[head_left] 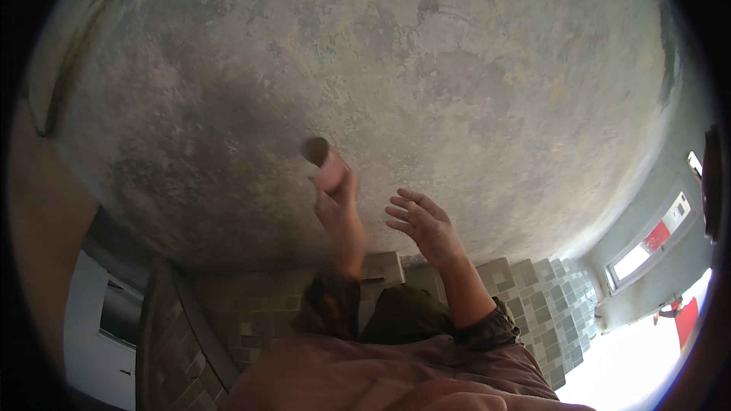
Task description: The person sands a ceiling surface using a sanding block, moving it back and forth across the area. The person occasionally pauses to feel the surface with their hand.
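My left hand [340, 209] is raised, closed round a small pinkish piece with a dark rounded end [329, 166]. Motion smears it, so its kind cannot be made out. The dark end faces a broad, worn plaster surface [472, 106], mottled grey with yellowish and darker patches. Whether the piece touches the plaster I cannot tell. To the right of it, my right hand [428, 230] is held up with its fingers apart and nothing in them. A darker, sooty-looking area of the plaster lies to the left of my left hand.
Grey-green tiles [533, 289] run below the plaster on both sides of me. At the left is a white door [91, 335]. On the right are a narrow window [651, 240] and a bright opening [632, 369] with something red beside it.
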